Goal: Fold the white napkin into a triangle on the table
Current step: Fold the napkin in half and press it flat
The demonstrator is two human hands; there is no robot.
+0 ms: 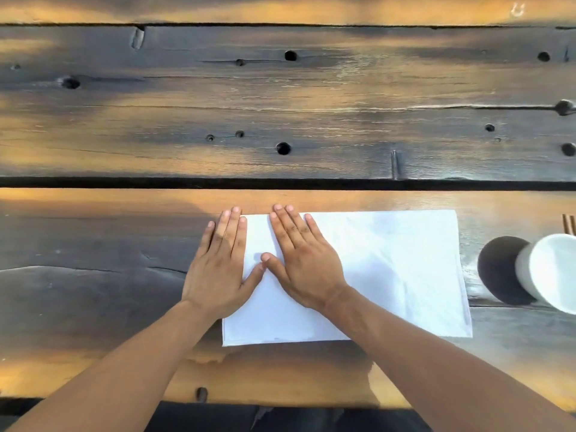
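The napkin (389, 269) is smooth matt white cloth with stitched hems; the table (280, 104) is glossy, cracked, knot-holed dark wood.

Both hands flat, palms down, fingers straight. Left hand (218, 266) beside right hand (304, 263); thumb tips touching. Forearms bare.

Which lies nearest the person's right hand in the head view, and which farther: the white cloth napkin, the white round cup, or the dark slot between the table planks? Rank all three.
From the right hand:
1. White cloth napkin: directly under the flat palm.
2. Dark slot between the planks: just beyond the fingertips.
3. White round cup: far right, past the napkin's edge.
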